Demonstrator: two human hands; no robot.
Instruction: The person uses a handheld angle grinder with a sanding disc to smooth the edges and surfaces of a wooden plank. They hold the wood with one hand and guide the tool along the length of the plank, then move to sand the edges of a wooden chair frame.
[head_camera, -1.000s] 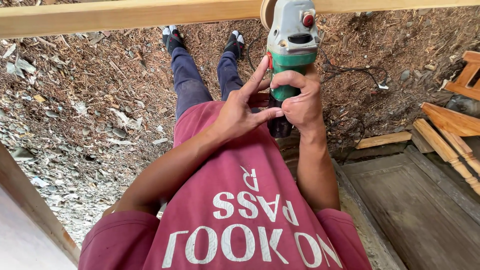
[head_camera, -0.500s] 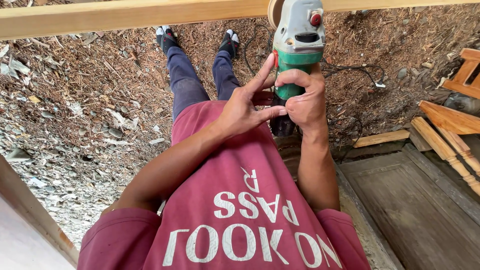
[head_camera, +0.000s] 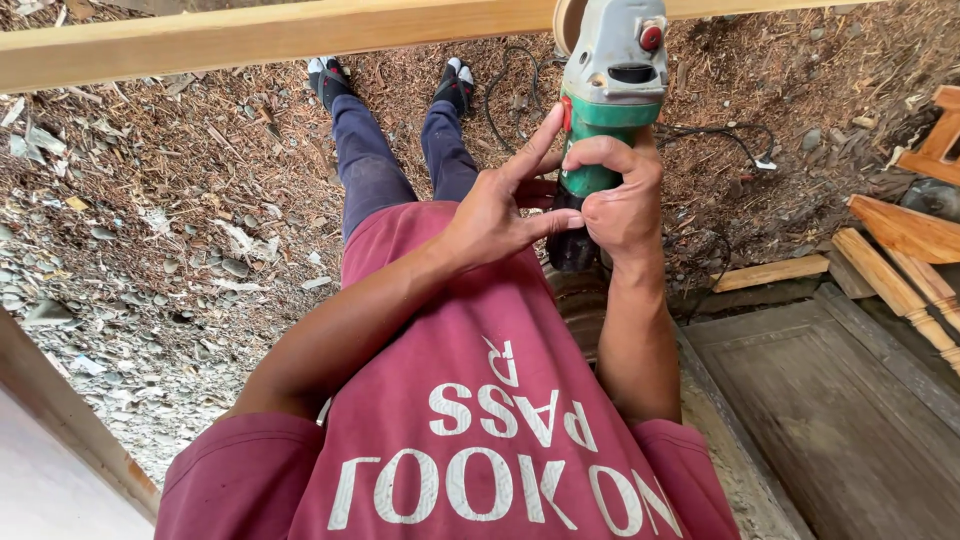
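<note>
My right hand (head_camera: 622, 200) is wrapped around the green body of an angle grinder (head_camera: 612, 95) with a grey head and a red button. The grinder's disc (head_camera: 567, 22) meets a long pale wooden beam (head_camera: 250, 40) that runs across the top. My left hand (head_camera: 497, 212) is beside it with fingers spread. Its index finger lies against the green body and its middle finger touches my right hand. The grinder's black rear end (head_camera: 572, 245) sticks out below my hands.
Wood chips and rubble (head_camera: 150, 230) cover the ground around my feet (head_camera: 330, 78). A black cable (head_camera: 720, 135) lies on the chips. Turned wooden pieces (head_camera: 900, 240) and a grey wooden panel (head_camera: 840, 400) lie at right. A wooden edge (head_camera: 60, 420) crosses the lower left.
The grinder and both hands have shifted slightly right along the beam. The grip looks the same.
</note>
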